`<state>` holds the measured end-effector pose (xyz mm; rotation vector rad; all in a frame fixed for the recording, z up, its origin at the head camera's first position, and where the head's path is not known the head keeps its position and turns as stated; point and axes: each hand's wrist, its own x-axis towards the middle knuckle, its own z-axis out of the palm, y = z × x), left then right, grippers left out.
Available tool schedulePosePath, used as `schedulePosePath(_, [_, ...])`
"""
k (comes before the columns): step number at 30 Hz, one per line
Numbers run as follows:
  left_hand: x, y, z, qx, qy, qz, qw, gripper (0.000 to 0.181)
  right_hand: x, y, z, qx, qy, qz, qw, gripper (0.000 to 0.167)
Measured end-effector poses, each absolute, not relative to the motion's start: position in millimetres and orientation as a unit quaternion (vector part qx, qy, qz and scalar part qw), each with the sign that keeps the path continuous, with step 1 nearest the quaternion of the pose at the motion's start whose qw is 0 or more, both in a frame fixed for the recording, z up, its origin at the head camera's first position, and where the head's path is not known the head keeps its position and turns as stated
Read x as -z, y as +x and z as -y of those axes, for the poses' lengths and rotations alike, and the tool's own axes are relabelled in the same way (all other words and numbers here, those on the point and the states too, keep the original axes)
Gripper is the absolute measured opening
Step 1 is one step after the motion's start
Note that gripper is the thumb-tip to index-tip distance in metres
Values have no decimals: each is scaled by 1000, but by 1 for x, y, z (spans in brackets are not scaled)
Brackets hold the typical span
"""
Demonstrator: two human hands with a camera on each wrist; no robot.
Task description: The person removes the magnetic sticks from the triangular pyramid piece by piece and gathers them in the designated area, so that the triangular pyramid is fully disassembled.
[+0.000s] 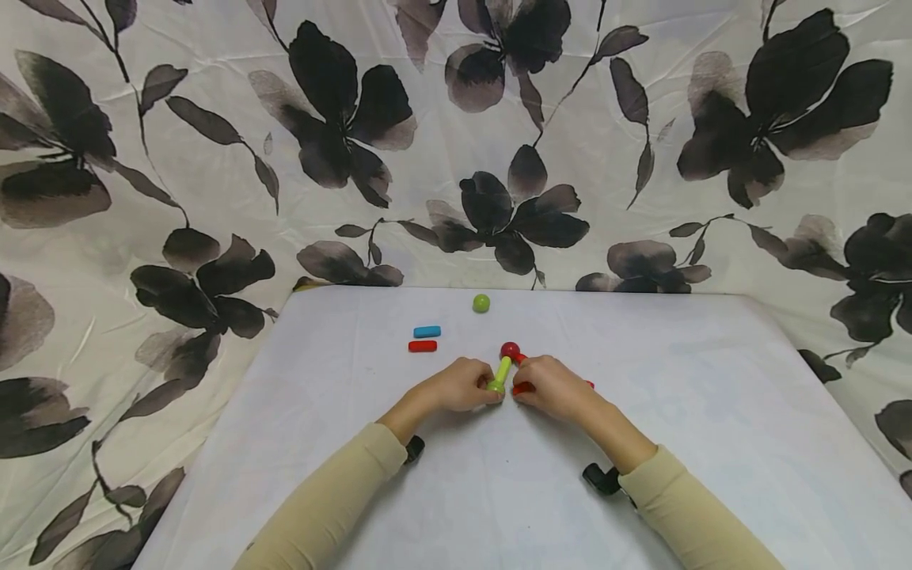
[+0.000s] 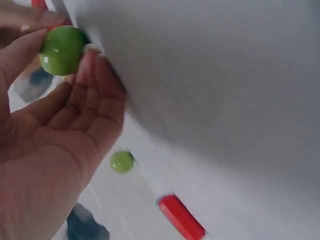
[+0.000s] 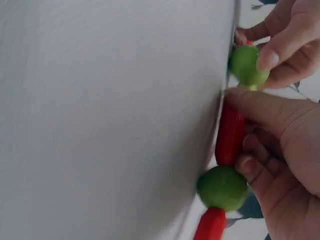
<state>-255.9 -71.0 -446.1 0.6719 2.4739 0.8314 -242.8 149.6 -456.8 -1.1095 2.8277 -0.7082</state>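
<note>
My left hand (image 1: 463, 384) pinches a green ball (image 2: 62, 51) between thumb and fingers. A yellow-green stick (image 1: 503, 370) runs from that ball toward a red ball (image 1: 510, 349) farther back. With my right hand (image 1: 552, 388) I grip a red stick (image 3: 231, 132), its end close to the left hand's green ball; whether they touch I cannot tell. At its other end is a second green ball (image 3: 222, 188), followed by another red stick (image 3: 210, 225). One more red piece (image 1: 521, 359) shows beside the red ball, partly behind the right hand.
Back left on the white table (image 1: 342, 380) lie a blue stick (image 1: 427, 332) and a loose red stick (image 1: 423, 346). A loose green ball (image 1: 480, 303) is near the far edge. Flowered cloth (image 1: 427, 142) hangs behind the table.
</note>
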Motion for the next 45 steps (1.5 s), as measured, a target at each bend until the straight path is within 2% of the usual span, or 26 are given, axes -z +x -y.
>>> schedulePosePath(15, [444, -258, 96, -295, 215, -906, 212, 31, 456, -240, -165, 214, -349, -912, 39, 13])
schedulePosePath(26, [445, -234, 90, -300, 200, -911, 201, 32, 449, -223, -184, 218, -373, -900, 55, 11])
schedulePosePath(32, [447, -226, 86, -299, 196, -912, 199, 32, 446, -219, -182, 224, -370, -899, 64, 17])
schedulePosePath(45, [448, -224, 87, -300, 207, -912, 189, 28, 449, -229, -150, 275, -383, -882, 16, 26])
